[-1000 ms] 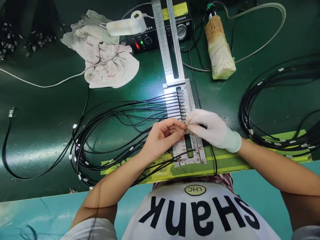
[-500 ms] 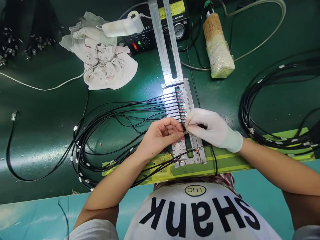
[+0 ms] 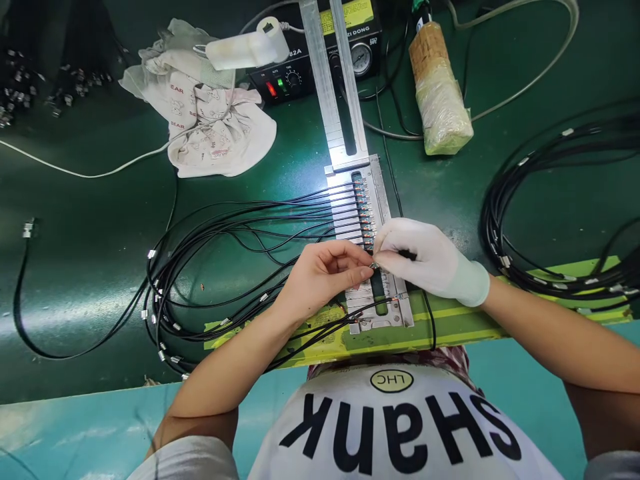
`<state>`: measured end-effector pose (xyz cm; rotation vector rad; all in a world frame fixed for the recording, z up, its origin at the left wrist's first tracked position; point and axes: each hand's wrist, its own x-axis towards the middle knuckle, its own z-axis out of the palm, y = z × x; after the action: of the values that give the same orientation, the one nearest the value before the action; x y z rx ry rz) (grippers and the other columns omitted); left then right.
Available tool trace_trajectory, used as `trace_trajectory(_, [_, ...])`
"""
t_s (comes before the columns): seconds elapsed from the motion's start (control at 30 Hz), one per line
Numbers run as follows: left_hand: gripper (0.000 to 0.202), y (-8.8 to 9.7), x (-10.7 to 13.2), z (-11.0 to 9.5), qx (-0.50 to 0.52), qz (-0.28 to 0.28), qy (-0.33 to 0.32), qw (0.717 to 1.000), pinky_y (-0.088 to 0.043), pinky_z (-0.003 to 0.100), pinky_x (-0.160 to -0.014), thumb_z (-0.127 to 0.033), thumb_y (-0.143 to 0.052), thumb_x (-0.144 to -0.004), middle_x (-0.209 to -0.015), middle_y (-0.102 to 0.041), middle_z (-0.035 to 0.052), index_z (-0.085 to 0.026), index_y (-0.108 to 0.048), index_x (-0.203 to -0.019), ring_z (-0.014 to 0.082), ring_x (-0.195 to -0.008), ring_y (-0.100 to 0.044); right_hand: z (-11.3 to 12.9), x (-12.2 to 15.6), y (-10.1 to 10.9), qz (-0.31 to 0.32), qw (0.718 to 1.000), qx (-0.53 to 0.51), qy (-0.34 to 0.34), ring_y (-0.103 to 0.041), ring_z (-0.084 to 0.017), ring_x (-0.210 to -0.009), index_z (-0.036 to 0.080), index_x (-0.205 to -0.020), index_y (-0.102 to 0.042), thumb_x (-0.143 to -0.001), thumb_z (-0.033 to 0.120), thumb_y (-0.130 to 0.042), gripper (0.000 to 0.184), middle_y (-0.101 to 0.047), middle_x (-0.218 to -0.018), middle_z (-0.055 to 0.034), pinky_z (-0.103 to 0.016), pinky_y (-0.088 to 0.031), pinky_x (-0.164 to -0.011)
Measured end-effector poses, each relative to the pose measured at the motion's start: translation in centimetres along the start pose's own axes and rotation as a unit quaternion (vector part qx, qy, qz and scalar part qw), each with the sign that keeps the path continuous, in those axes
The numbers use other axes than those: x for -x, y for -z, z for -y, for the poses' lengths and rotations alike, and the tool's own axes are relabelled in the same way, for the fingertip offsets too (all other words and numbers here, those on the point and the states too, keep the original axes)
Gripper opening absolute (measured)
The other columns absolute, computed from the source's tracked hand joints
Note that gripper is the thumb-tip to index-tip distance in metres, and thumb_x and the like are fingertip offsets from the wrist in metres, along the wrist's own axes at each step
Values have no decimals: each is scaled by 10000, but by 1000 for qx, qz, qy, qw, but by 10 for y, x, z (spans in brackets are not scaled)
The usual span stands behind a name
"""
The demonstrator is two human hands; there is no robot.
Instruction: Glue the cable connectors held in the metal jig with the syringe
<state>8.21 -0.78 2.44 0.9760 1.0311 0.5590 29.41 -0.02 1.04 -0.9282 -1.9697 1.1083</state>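
Note:
My bare left hand (image 3: pixel 325 277) and my white-gloved right hand (image 3: pixel 425 257) meet over a slotted metal fixture (image 3: pixel 380 200) in the middle of the green bench. Both pinch the small metal end of a thin black cable (image 3: pixel 373 265) right above the fixture's slots. Several black cables (image 3: pixel 240 230) lie side by side in the upper slots, and their ends show copper-coloured tips (image 3: pixel 363 207). The cables fan out to the left into a loose bundle (image 3: pixel 165 293). My fingers hide the slot under them.
A metal rail (image 3: pixel 340 80) runs back to a black control box (image 3: pixel 320 57) with lit lamps and a gauge. A crumpled cloth (image 3: pixel 210 113) lies back left, a wrapped block (image 3: pixel 440 93) back right. More coiled black cables (image 3: pixel 550 220) lie right.
Both hands stay pinched at the same spot over the fixture; the fingertips shift only slightly. The camera has moved a little.

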Motion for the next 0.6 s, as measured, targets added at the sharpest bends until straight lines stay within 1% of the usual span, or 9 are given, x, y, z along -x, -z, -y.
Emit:
trace_trajectory(0.1, [277,1,0,-3,1,-2,-13,1000,-480,197,-579,-287,-881,-700,-693,-642,-1,-142,-699,-850,86,-589,-575,1,0,0,1,1000,-10,-14,-544,-158,-777,180,-742,-580,-980,275,-547,259,-611,-834,-37,-325,-419,-728])
trace_trajectory(0.17, [267,2,2,-6,-12,6,-25,1000,-480,195,-592,-282,-860,-729,-739,-647,6,-145,-695,-888,85,-620,-572,1,0,1,2,1000,-12,-17,-542,-156,-781,179,-743,-576,-985,271,-538,262,-609,-843,-37,-322,-420,-730])
trace_trajectory(0.27, [233,4,4,-10,-41,25,-33,998,-444,177,-589,-276,-820,-780,-768,-628,8,-140,-699,-926,73,-644,-527,1,0,1,2,1000,-13,-13,-551,-159,-802,179,-756,-586,-987,251,-530,249,-620,-869,-41,-323,-427,-747])
trace_trajectory(0.33, [204,4,6,-11,-45,28,-36,998,-419,167,-583,-274,-807,-795,-760,-615,7,-136,-701,-901,69,-651,-508,1,0,1,4,1000,-15,-15,-556,-161,-814,180,-769,-594,-992,252,-525,244,-626,-880,-42,-324,-433,-760])
trace_trajectory(0.43, [201,3,7,-13,-26,20,-35,999,-416,166,-583,-275,-820,-780,-776,-632,14,-137,-709,-874,71,-660,-519,1,0,1,6,1000,-21,-18,-561,-167,-834,186,-789,-605,-1003,273,-518,246,-633,-896,-42,-327,-441,-777])
trace_trajectory(0.53, [217,3,8,-14,-3,24,-28,999,-429,167,-592,-264,-849,-743,-790,-652,14,-139,-716,-862,71,-659,-536,1,1,1,11,999,-30,-17,-564,-171,-846,191,-806,-613,-1009,283,-510,245,-633,-901,-41,-330,-446,-788])
trace_trajectory(0.6, [209,3,8,-15,-1,25,-34,999,-441,169,-614,-263,-846,-748,-802,-661,16,-142,-719,-860,76,-678,-552,1,1,1,14,999,-35,-17,-566,-169,-851,191,-819,-616,-1010,279,-507,237,-632,-906,-39,-328,-448,-797])
